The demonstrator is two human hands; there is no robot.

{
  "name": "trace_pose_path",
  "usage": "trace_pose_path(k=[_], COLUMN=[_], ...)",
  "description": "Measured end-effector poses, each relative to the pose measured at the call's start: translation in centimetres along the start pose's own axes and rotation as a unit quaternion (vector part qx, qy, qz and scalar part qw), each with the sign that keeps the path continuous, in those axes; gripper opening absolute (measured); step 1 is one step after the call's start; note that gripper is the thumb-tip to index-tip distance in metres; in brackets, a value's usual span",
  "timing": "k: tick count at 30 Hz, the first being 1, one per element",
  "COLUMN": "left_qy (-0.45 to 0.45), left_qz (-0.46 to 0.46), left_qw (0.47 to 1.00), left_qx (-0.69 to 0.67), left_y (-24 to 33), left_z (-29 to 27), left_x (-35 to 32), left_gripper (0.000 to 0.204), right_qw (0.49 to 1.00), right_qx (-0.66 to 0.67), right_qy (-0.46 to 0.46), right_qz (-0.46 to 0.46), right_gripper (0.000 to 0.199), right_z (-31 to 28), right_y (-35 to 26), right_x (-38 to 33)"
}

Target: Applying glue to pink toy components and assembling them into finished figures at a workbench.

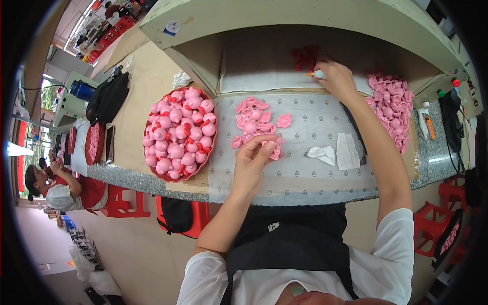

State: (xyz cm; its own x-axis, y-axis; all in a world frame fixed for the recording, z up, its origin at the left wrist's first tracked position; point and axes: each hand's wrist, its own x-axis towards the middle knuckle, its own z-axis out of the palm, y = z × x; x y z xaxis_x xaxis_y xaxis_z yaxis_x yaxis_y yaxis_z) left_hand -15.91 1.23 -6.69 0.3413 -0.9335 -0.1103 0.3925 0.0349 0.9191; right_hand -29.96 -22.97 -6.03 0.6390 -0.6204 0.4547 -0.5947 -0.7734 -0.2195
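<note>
Far to the left another person sat at a separate bench, well apart from the work. On the surface (152, 178) stood a red basket (211, 152) heaped with pink duck-shaped toys wearing red bows, beside a small loose pile of pink pieces (252, 119) on the patterned sheet (315, 122). The left hand (251, 162) was closed, fingers pinched together on a single pink piece (274, 150) at the near edge of that pile; it looked light, soft and squashy, best taken by its rim between thumb and forefinger. Further right lay white scraps (335, 151). The right hand (335, 79) was clamped around a small white tube with an orange tip (316, 74), reaching toward red bits (305, 56); a heap of pink pieces (391, 109) crowded the right edge.
</note>
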Motion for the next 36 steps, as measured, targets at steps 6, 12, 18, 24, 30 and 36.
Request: trace_pose_path(k=[6,12,18,24,30,36], left_qy=[-0.016,-0.019,0.023,0.028,0.007,0.004], left_qz=[-0.047,0.028,0.167,0.244,0.242,0.310], left_qw=[0.997,0.999,0.968,0.935,0.930,0.894], left_qx=[-0.057,0.017,0.189,0.255,0.276,0.325], left_y=[-0.5,-2.0,-2.3,-2.4,-1.5,-1.5], left_z=[0.4,2.1,2.7,3.2,3.2,3.3], left_x=[-1.6,-2.5,-3.3,-3.8,-4.2,-4.3], left_gripper=[0.024,0.024,0.018,0.018,0.016,0.015], right_qw=[0.889,0.699,0.656,0.632,0.724,0.673], right_qx=[0.429,0.655,0.686,0.709,0.627,0.671], right_qy=[-0.030,0.003,0.006,0.024,0.034,0.079], right_qz=[0.157,0.287,0.314,0.311,0.287,0.301], right_gripper=[0.023,0.027,0.024,0.025,0.026,0.026], right_z=[-4.7,-3.7,-2.7,-3.1,-2.8,-2.4], right_y=[-8.5,-13.8,-14.7,-15.3,-15.4,-16.1], right_x=[-6.7,-14.3,-15.6,-15.6,-16.4,-16.8])
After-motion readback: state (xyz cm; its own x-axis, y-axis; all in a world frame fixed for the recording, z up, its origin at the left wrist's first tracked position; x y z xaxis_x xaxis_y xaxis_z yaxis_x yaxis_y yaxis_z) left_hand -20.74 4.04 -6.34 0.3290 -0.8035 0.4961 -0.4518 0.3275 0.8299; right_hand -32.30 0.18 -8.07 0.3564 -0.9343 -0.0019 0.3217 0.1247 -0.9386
